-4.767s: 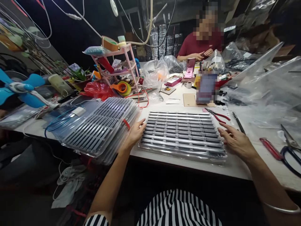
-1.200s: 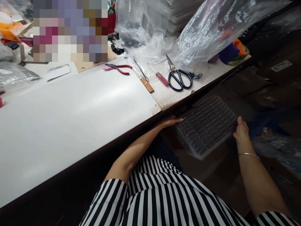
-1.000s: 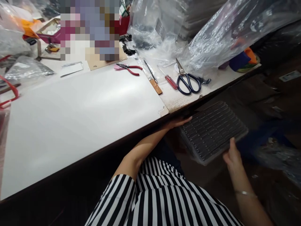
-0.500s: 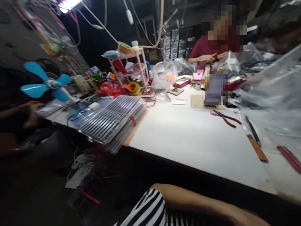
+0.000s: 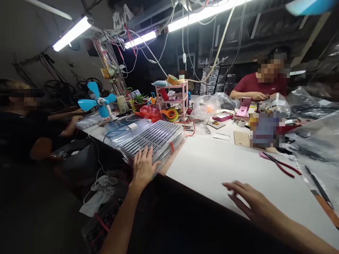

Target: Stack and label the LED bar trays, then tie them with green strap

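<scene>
My left hand (image 5: 143, 165) rests, fingers spread, on the near edge of a stack of slatted metallic trays (image 5: 156, 137) in clear plastic. A red tie (image 5: 172, 146) shows at the stack's right side. Over the front edge of the white tabletop (image 5: 206, 165) hovers my right hand (image 5: 246, 197), its fingers apart and nothing in them. Red-handled pliers (image 5: 282, 164) lie farther right on the table, apart from that hand.
A blue fan (image 5: 100, 101) stands at the left, near a seated person. Behind the stack are a pink shelf (image 5: 173, 97) and a tape dispenser (image 5: 171, 114). Another person in a red shirt (image 5: 246, 84) sits across. Plastic sheeting (image 5: 323, 137) and a black pen-like tool (image 5: 319, 185) lie at the right.
The view has tilted up. My left hand has come onto the tray stack. My right hand has come into view above the table's front edge.
</scene>
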A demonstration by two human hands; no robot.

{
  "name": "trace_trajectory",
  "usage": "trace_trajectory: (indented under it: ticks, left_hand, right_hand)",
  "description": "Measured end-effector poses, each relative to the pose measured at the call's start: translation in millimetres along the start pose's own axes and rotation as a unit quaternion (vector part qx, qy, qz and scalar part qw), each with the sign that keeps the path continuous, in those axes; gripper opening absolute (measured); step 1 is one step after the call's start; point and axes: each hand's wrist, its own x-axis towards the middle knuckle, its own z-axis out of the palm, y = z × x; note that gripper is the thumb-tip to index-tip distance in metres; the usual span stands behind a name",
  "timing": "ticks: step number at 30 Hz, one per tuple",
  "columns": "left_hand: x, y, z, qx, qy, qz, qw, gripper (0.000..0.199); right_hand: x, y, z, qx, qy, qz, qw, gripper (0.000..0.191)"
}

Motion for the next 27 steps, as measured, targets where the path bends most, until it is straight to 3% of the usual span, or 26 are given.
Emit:
trace_trajectory:
  ticks: [2,4,8,10,11,14,15,17,19,22,24,27]
  left_hand:
    - [-4,-12,10.0,0.034,-0.014,0.015,0.999,0.049]
    - [-11,-25,12.0,0.035,-0.007,0.030,0.999,0.046]
    - [-33,-80,-6.8,-0.077,-0.016,0.043,0.996,0.046]
    - [-44,-120,-19.2,-0.185,-0.044,0.009,0.982,0.043]
    - [-48,-140,-23.5,-0.242,-0.035,-0.041,0.969,0.040]
    - [-50,-184,-23.2,-0.320,0.044,-0.191,0.927,0.043]
    - [-47,-192,-18.6,-0.333,0.049,-0.207,0.919,0.047]
    - [-39,-201,-5.6,-0.366,0.009,-0.180,0.913,0.056]
    - [-29,-201,7.0,-0.380,-0.016,-0.135,0.915,0.064]
    - [-19,-192,14.1,-0.335,0.022,-0.107,0.936,0.062]
    - [-14,-182,9.1,-0.290,0.037,-0.085,0.952,0.055]
    - [-3,-158,-7.8,-0.197,0.057,-0.022,0.978,0.049]
  right_hand:
    - [62,-1,12,-0.028,-0.033,-0.047,0.998,0.032]
    - [112,5,25,-0.046,-0.021,-0.067,0.996,0.030]
    - [173,28,44,-0.084,0.010,-0.055,0.995,0.030]
    - [195,37,49,-0.111,0.014,-0.059,0.992,0.034]
    - [207,39,51,-0.123,0.012,-0.068,0.990,0.039]
    - [244,38,61,-0.143,-0.008,-0.124,0.982,0.054]
    - [255,35,66,-0.143,-0.017,-0.148,0.978,0.056]
    - [273,27,78,-0.136,-0.031,-0.188,0.972,0.057]
    - [278,19,91,-0.124,-0.033,-0.207,0.970,0.055]
    - [263,14,98,-0.104,-0.011,-0.195,0.975,0.051]
    - [241,15,89,-0.093,0.003,-0.180,0.979,0.049]
    - [200,24,53,-0.080,0.025,-0.143,0.986,0.041]
